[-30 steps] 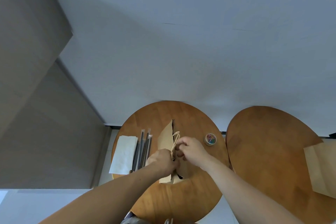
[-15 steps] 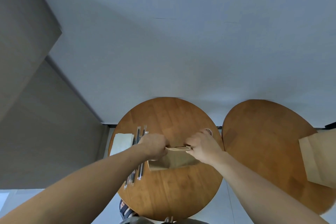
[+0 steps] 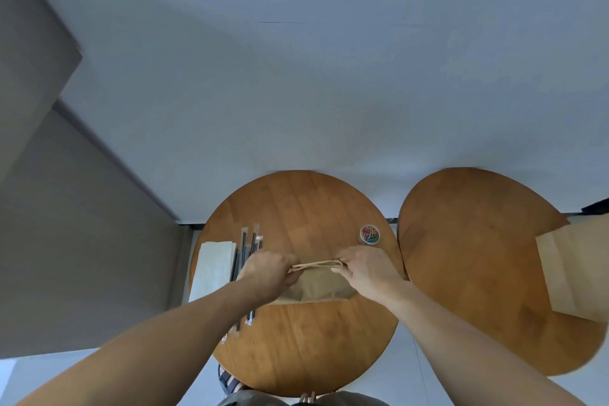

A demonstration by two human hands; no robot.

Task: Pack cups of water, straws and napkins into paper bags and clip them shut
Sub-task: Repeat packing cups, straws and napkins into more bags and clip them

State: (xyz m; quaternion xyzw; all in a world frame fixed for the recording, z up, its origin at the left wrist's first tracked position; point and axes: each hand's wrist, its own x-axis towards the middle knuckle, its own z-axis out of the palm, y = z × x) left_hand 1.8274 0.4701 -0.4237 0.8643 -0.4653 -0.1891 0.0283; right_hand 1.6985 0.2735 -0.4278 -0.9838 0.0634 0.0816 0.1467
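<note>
A brown paper bag [image 3: 316,287] stands on the round wooden table [image 3: 296,208], its top edge and handle stretched between my hands. My left hand [image 3: 267,270] pinches the bag's left top corner. My right hand [image 3: 365,269] pinches the right top corner. Several wrapped black straws [image 3: 248,244] lie at the table's left, partly under my left forearm. A stack of white napkins [image 3: 211,270] lies left of the straws. A small round tub of coloured paper clips [image 3: 369,234] sits behind my right hand. No cups are in view.
A second round wooden table [image 3: 478,241] stands to the right, with another brown paper bag [image 3: 580,270] lying flat at its right edge. A pale wall rises behind both tables. A grey panel [image 3: 66,208] is at the left.
The bag was turned from end-on to broadside between my hands, and my hands moved apart to its two top corners. The clip tub, hidden half a second ago, shows again.
</note>
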